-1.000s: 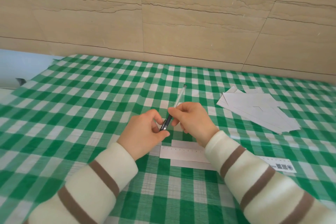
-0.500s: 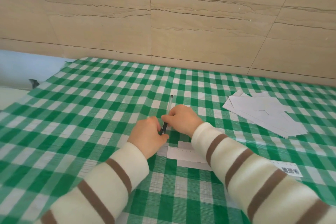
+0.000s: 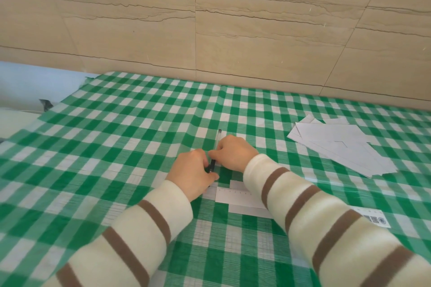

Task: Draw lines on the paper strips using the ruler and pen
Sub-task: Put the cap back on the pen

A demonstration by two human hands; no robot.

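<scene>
So the pen [image 3: 215,149] is basically dead centre on the cloth now, lying nearly straight along the 12-to-6 line with its clear end poking out at 12 past the knuckles and the dark grip end down at 6. A second back it was tilted way more, clear end leaning off toward 1 o'clock and lifted higher off the table; half a second ago it was already coming upright and low, and now both hands have sunk right down onto the cloth with it.

Right hand [image 3: 234,155] is curled around the barrel, fingers closed on the pen. Left hand [image 3: 192,173] sits tight against it at 8 o'clock, fingertips pinching the dark lower end, the two hands touching. Can't tell if it's a cap being worked or just the grip section, too small to see.

The ruler [image 3: 235,196] lies flat just at 6 o'clock of the hands, pale with tick marks along its far edge, on top of a white strip [image 3: 247,209] that shows above and below it. The right sleeve [image 3: 326,223] covers the middle of the ruler, and its barcode end sticks out past the sleeve at 4 o'clock.

Off at 2 o'clock, well apart, is the loose pile of strips [image 3: 342,144], fanned and overlapping. Everything's on the green checked cloth [image 3: 116,147], tan tiled wall [image 3: 233,30] at 12
</scene>
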